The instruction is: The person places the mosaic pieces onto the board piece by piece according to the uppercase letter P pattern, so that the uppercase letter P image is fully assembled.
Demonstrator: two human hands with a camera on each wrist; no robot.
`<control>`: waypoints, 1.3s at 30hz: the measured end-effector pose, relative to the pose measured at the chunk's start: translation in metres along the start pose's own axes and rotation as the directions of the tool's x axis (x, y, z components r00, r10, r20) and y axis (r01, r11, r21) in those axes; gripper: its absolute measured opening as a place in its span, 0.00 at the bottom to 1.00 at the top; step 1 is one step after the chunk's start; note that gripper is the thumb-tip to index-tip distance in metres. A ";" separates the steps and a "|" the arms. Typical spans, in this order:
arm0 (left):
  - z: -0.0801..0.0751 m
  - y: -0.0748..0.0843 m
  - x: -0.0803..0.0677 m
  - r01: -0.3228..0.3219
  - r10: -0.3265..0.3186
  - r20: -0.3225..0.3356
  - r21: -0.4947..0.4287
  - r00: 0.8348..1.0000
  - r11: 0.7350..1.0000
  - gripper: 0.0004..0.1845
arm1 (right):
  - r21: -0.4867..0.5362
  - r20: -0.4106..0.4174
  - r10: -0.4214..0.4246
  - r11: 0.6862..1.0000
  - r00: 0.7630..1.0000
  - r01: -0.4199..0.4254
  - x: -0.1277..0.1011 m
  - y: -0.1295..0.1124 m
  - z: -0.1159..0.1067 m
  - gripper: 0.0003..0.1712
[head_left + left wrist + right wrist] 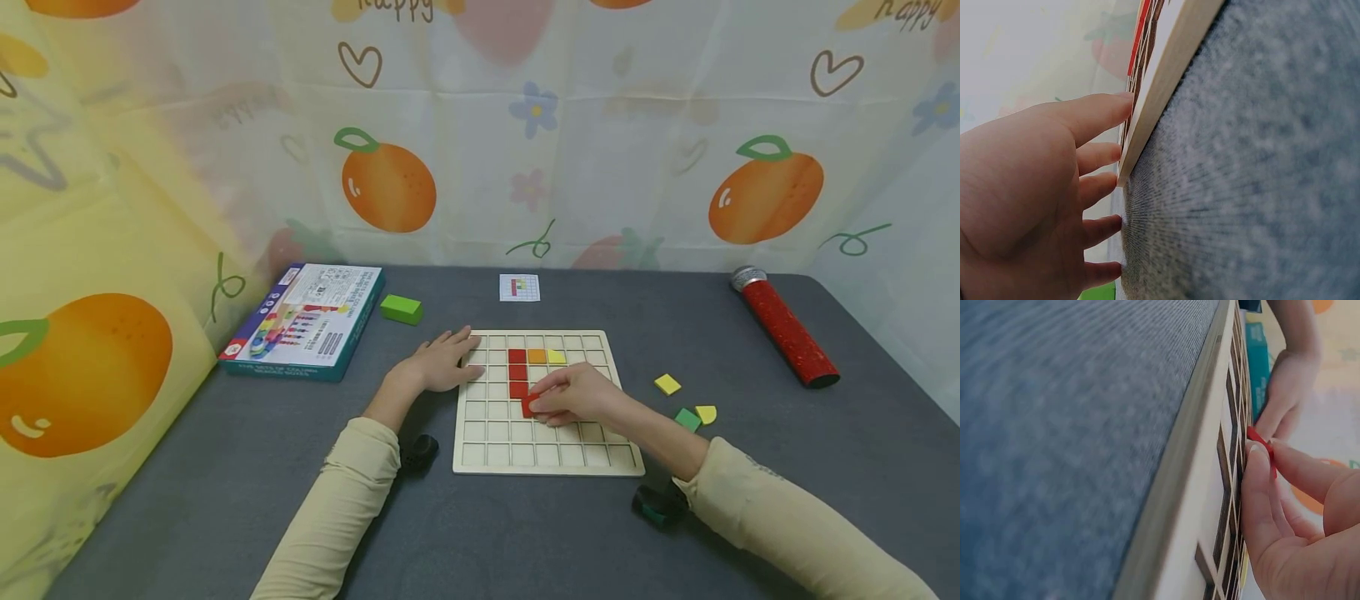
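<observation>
I am finding the red tile at the board's middle, just below a column of three red tiles; whether it is touching the board, I cannot tell. It is looking thin and plain red, and is lying tilted in the right wrist view. The right hand is pinching it between thumb and fingers, a narrow grip that is presumably allowing fine placing. The left hand is spreading its fingers at the board's upper left corner, its grip wide and holding nothing, probably steadying the board. An orange tile and a yellow tile are continuing the top row. Beyond the board, a card with a coloured grid is lying on the worktop, likely for easy viewing; loose pieces are lying to the right, apparently within reach.
</observation>
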State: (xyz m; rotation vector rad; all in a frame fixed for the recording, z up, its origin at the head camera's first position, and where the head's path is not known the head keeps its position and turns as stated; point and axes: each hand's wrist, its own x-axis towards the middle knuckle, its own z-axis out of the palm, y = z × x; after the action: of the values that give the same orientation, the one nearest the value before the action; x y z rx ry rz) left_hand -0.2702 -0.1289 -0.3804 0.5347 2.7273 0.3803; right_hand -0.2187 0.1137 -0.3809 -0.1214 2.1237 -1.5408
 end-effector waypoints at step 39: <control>-0.001 -0.003 0.003 -0.007 0.007 -0.003 0.002 1.000 1.000 0.35 | -0.187 -0.021 0.003 0.982 1.000 -0.007 0.002 -0.013 0.008 0.10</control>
State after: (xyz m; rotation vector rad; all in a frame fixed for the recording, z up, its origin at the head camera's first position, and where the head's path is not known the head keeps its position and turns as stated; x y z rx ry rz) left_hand -0.2740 -0.1302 -0.3809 0.5453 2.7298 0.3807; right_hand -0.2198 0.1020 -0.3718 -0.1657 2.2806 -1.3425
